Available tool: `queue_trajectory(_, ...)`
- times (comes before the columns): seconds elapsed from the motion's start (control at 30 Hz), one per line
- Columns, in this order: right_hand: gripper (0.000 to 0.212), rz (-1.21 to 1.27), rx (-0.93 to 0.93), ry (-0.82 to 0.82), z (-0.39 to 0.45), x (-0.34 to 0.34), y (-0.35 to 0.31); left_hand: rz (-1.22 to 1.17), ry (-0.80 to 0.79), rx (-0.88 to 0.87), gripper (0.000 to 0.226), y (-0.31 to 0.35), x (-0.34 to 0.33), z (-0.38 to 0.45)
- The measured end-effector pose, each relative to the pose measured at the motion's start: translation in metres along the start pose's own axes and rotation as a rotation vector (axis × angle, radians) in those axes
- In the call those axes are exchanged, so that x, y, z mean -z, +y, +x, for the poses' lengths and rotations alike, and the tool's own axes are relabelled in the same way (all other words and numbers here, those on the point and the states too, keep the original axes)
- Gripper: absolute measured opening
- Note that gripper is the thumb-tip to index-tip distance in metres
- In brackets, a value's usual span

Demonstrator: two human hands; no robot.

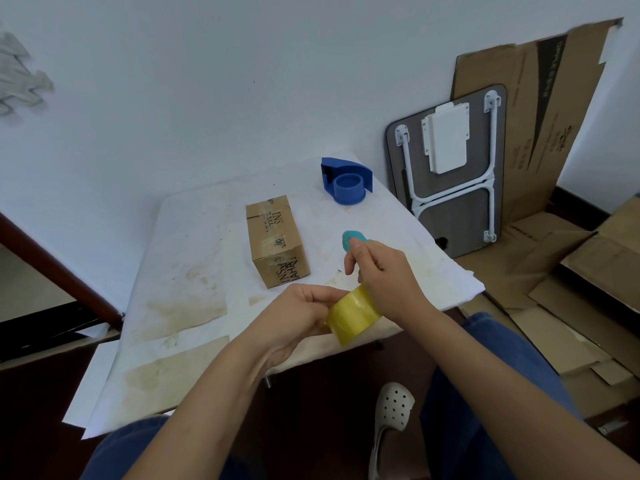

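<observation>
Two bare hands work at lower centre of the frame, over the near edge of a table (194,258) covered w/ white paper that is creased and blotched w/ brownish stains. The left hand (298,313) curls its fingers round a tape roll (353,317), a squat cylinder of glossy, translucent yellow film, held tilted just above the table edge. The right hand (384,275), just above and right of the roll, pinches a teal piece (349,239) btw thumb and fingertips. The piece is small, rounded, smooth plastic; its full shape is hidden. Whether that hand's heel touches the roll can't be told. Up and left of the hands a cardboard box (277,240) lies on the paper: oblong, brown, matte, w/ black print and shiny clear tape strips over its seams. Further up, near frame centre, sits a blue tape dispenser (346,180) of hard plastic, w/ a round hub and a curved shell. At right a folded lap table (450,202) leans on the wall, a grey wood-grain board w/ white tube legs. Flat corrugated cardboard sheets (554,116) stand behind it. A white perforated clog (393,410) shows at bottom.
</observation>
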State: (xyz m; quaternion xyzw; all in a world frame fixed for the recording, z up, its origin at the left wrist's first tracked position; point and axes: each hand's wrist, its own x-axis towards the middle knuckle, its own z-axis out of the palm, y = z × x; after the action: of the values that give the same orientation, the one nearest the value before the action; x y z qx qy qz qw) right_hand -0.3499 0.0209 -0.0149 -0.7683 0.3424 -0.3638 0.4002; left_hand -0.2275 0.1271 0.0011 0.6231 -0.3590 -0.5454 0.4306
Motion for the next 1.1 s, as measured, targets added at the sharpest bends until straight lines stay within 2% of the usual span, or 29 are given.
queue_trajectory(0.1,0.039,0.032,0.024,0.037,0.008,0.004,-0.001,-0.112,-0.014,0.012,0.048,-0.002,0.003,0.001)
queue_trajectory(0.2,0.032,0.06,0.017,0.149,0.016,0.012,0.001,-0.253,-0.07,-0.03,0.045,-0.004,0.008,0.001)
queue_trajectory(0.33,0.025,0.166,-0.089,0.311,0.0,0.01,0.005,-0.439,-0.011,-0.131,0.043,-0.005,0.01,0.009)
queue_trajectory(0.47,0.019,0.137,-0.105,0.103,-0.028,-0.013,0.015,-0.577,0.09,-0.184,0.043,-0.006,0.001,0.018)
queue_trajectory(0.53,0.027,0.108,-0.096,0.034,-0.031,-0.02,0.021,-0.589,0.12,-0.203,0.042,-0.006,-0.003,0.019)
queue_trajectory(0.6,0.029,0.16,-0.109,0.017,-0.029,-0.02,0.023,-0.392,0.237,-0.225,0.041,-0.009,-0.005,0.018)
queue_trajectory(0.67,0.028,0.184,-0.111,0.021,-0.029,-0.019,0.024,0.037,0.458,-0.314,0.038,-0.011,-0.004,0.018)
queue_trajectory(0.73,0.027,0.163,-0.101,0.028,-0.031,-0.018,0.025,0.335,0.589,-0.454,0.034,-0.011,0.0,0.018)
queue_trajectory(0.83,0.023,0.139,-0.065,0.016,-0.035,-0.02,0.027,0.635,0.629,-0.589,0.022,-0.01,0.007,0.02)
queue_trajectory(0.93,0.023,0.103,-0.05,0.014,-0.039,-0.022,0.03,0.942,0.718,-0.643,0.014,-0.007,0.011,0.022)
queue_trajectory(1.1,0.024,0.076,-0.058,0.004,-0.039,-0.026,0.035,1.405,0.737,-0.738,0.006,-0.01,0.015,0.027)
